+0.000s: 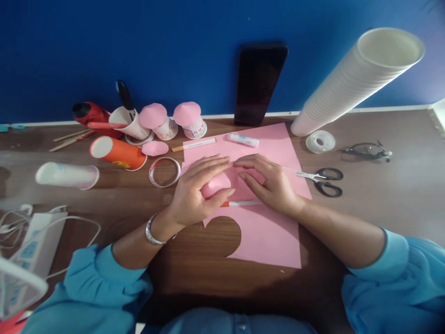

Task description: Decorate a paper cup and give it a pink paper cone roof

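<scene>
My left hand [196, 188] curves over a small rounded pink paper piece [215, 184], with its fingers along the far side and its thumb on the near side. Part of this piece is hidden under the palm. My right hand [269, 178] is arched just right of it, thumb apart from the fingers and nothing seen in its grasp. The fingertips of both hands nearly meet. Beneath them lies pink paper [271, 236] with a rounded cut-out. A marker [239, 203] rests between the hands, a second marker [198, 144] and a glue stick [243, 139] beyond them.
Scissors [321, 178], a clear tape roll [320, 141] and wire-like eyeglasses [366, 150] lie right. A tall cup stack [358, 79] and a phone [261, 83] stand at the wall. Pink-topped cups [189, 123], an orange can [118, 153] and a power strip [41, 241] are left.
</scene>
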`<control>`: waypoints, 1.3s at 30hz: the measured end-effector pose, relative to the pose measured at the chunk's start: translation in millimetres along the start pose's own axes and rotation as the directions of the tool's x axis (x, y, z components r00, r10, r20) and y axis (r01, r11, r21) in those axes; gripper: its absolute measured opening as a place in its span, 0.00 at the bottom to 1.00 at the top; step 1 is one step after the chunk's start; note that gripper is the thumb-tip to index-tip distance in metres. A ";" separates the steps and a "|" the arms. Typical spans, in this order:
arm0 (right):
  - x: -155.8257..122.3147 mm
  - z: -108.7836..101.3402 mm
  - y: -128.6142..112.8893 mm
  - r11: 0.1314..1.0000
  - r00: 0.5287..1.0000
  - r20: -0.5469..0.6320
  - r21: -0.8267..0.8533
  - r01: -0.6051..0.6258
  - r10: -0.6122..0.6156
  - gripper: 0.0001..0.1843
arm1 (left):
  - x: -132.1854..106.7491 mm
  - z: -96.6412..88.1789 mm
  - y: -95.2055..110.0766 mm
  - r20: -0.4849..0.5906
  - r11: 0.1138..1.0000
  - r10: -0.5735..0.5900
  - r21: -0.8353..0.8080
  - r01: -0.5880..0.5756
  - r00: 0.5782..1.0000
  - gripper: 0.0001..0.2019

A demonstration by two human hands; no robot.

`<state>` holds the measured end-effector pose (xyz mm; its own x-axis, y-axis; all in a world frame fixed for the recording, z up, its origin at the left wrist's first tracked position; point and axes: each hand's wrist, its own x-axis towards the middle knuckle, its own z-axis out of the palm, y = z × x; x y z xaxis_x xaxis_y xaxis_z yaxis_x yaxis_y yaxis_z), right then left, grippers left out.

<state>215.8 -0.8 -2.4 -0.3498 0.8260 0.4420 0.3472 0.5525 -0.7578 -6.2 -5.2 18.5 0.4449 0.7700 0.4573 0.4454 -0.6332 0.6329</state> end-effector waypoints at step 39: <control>-2.3 -3.8 -13.3 0.931 0.937 -0.005 -0.109 0.347 -0.350 0.22 | -6.0 -3.5 -10.0 0.016 0.995 -0.028 -0.094 0.029 0.999 0.35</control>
<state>215.3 -9.7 8.5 -0.4444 0.5813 0.6816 0.2973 0.8135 -0.4999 -16.1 -3.3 11.7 0.4443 0.7861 0.4297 0.3829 -0.6002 0.7022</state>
